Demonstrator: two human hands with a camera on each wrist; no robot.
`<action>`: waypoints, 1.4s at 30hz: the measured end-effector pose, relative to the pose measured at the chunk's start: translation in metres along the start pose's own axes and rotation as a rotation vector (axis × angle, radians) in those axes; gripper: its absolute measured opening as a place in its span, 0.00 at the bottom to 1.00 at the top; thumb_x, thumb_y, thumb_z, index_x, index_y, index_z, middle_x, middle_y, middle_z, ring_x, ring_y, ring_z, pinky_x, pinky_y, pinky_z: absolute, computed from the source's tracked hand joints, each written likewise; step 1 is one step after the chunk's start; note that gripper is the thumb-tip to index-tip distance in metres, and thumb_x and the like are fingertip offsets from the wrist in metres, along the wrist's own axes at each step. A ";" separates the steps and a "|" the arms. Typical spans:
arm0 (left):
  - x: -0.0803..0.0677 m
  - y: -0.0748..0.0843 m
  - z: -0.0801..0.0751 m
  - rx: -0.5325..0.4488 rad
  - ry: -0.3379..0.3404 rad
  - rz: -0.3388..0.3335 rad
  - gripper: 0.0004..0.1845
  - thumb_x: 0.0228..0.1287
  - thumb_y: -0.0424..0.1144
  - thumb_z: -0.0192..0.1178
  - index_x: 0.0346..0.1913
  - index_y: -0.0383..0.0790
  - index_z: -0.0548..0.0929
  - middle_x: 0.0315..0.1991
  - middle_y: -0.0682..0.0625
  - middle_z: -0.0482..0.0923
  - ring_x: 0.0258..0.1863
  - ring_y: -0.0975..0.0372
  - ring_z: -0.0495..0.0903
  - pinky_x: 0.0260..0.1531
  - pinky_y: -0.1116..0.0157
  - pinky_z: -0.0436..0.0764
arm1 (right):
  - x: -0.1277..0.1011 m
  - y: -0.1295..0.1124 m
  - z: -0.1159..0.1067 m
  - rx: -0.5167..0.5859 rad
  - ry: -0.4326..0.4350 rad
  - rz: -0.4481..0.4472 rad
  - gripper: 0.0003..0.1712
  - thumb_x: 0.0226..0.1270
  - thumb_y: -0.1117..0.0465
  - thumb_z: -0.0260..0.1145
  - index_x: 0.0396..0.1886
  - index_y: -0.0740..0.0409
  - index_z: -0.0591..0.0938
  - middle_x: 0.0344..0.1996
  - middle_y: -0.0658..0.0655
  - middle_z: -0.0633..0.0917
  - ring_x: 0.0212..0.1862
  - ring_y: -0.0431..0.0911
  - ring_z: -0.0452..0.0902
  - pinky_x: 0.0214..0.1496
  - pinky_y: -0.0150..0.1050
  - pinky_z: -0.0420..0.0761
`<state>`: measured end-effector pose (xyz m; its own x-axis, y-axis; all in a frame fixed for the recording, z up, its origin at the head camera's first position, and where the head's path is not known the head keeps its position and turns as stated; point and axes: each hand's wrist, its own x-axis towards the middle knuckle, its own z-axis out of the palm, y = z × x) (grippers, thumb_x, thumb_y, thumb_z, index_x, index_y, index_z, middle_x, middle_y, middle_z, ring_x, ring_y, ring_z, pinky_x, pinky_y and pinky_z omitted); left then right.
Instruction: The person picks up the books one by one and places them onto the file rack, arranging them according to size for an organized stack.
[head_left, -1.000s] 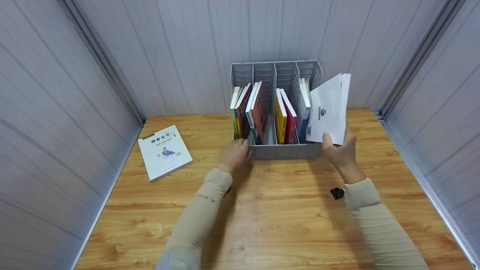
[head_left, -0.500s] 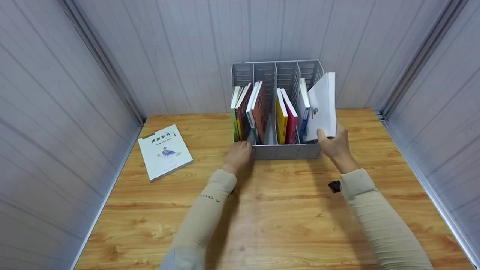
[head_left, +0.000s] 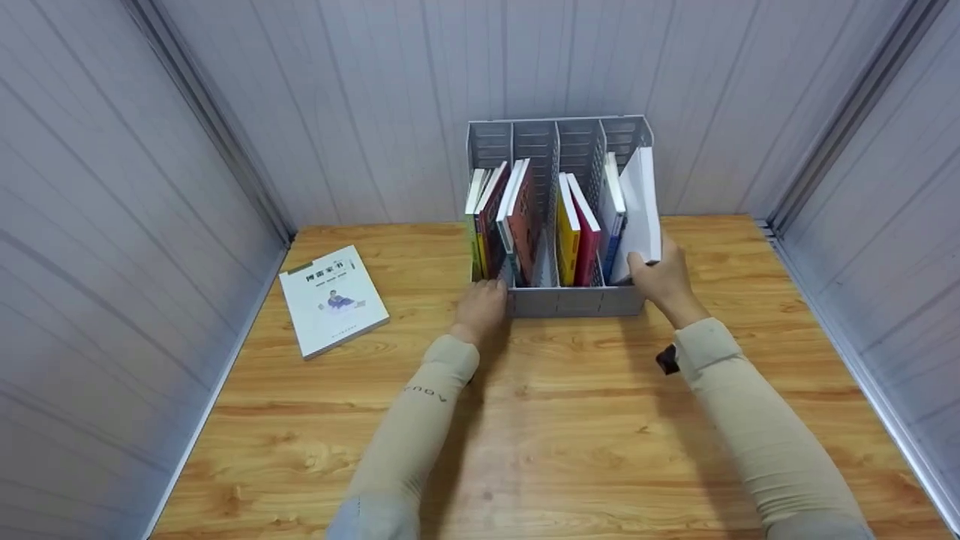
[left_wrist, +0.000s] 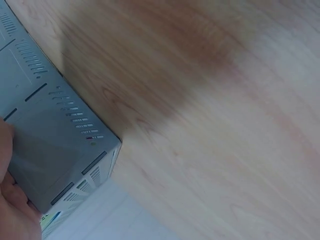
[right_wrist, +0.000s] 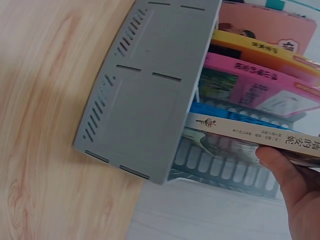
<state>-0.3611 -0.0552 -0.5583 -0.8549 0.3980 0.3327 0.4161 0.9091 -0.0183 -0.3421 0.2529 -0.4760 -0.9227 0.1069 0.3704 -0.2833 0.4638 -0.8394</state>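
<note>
A grey four-slot book rack [head_left: 577, 303] stands against the back wall. My left hand [head_left: 481, 309] grips its front left corner; in the left wrist view, curled fingers [left_wrist: 20, 200] hold the rack's edge. My right hand [head_left: 666, 279] holds a white-covered book [head_left: 641, 214] in the rightmost slot, leaning with its top to the right. In the right wrist view, its cream spine [right_wrist: 240, 131] shows printed characters, with my thumb [right_wrist: 277, 162] against it. Another white book with a blue spine [head_left: 613, 217] stands just left of it. The far fingers of my right hand are hidden.
Yellow [head_left: 568, 232] and red [head_left: 585, 236] books stand in the third slot. An orange-covered book [head_left: 526, 225] leans in the second slot, and several thin books [head_left: 487, 217] fill the first. A white paperback [head_left: 334, 301] lies flat on the wooden table [head_left: 555, 420] at left.
My right hand has moved left with the white book, bringing it from beside the rack into the rightmost slot. The left hand stays at the rack's corner.
</note>
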 end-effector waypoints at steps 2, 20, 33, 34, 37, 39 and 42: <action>0.000 0.000 -0.001 -0.011 0.001 0.003 0.13 0.85 0.40 0.57 0.51 0.32 0.86 0.44 0.40 0.91 0.46 0.48 0.91 0.51 0.52 0.88 | 0.002 0.002 0.001 -0.004 -0.008 0.016 0.28 0.69 0.69 0.59 0.66 0.77 0.76 0.59 0.79 0.85 0.59 0.65 0.84 0.63 0.61 0.82; 0.003 0.001 -0.001 -0.033 -0.063 -0.004 0.12 0.85 0.38 0.55 0.51 0.33 0.86 0.44 0.40 0.91 0.45 0.47 0.91 0.51 0.50 0.88 | 0.017 0.020 0.007 -0.018 -0.096 0.090 0.33 0.72 0.68 0.58 0.75 0.73 0.71 0.66 0.78 0.81 0.64 0.65 0.80 0.68 0.63 0.81; 0.001 -0.001 -0.001 -0.017 -0.002 0.002 0.12 0.83 0.40 0.60 0.49 0.34 0.87 0.41 0.41 0.91 0.43 0.48 0.91 0.48 0.52 0.89 | 0.033 0.011 0.008 -0.126 -0.200 0.126 0.31 0.79 0.58 0.67 0.74 0.70 0.73 0.64 0.76 0.83 0.57 0.62 0.83 0.54 0.46 0.85; 0.002 -0.001 -0.001 -0.020 -0.007 -0.003 0.12 0.84 0.41 0.59 0.49 0.34 0.87 0.41 0.41 0.91 0.43 0.48 0.91 0.48 0.52 0.89 | 0.035 0.010 0.008 -0.122 -0.215 0.129 0.32 0.80 0.57 0.67 0.75 0.69 0.72 0.65 0.76 0.82 0.59 0.62 0.83 0.57 0.49 0.85; 0.003 -0.001 -0.003 -0.028 -0.032 -0.017 0.13 0.84 0.41 0.59 0.49 0.34 0.87 0.42 0.41 0.91 0.43 0.48 0.91 0.49 0.51 0.89 | 0.038 0.009 0.007 -0.105 -0.255 0.132 0.35 0.82 0.55 0.66 0.79 0.67 0.70 0.69 0.74 0.80 0.62 0.62 0.82 0.63 0.54 0.84; 0.004 0.000 -0.004 -0.031 -0.052 -0.021 0.13 0.85 0.41 0.58 0.50 0.34 0.87 0.42 0.40 0.91 0.44 0.48 0.91 0.50 0.51 0.89 | 0.041 0.009 0.007 -0.097 -0.272 0.137 0.35 0.82 0.55 0.65 0.80 0.67 0.69 0.69 0.74 0.80 0.62 0.61 0.82 0.60 0.51 0.85; 0.005 0.001 -0.006 -0.036 -0.076 -0.028 0.13 0.85 0.41 0.57 0.51 0.34 0.87 0.44 0.40 0.92 0.45 0.49 0.91 0.51 0.51 0.89 | 0.044 0.009 0.006 -0.101 -0.289 0.146 0.35 0.82 0.56 0.63 0.80 0.67 0.68 0.68 0.74 0.80 0.60 0.60 0.82 0.51 0.38 0.85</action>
<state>-0.3631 -0.0530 -0.5508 -0.8866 0.3822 0.2603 0.4017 0.9154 0.0242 -0.3869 0.2563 -0.4699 -0.9917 -0.0683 0.1091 -0.1287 0.5479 -0.8266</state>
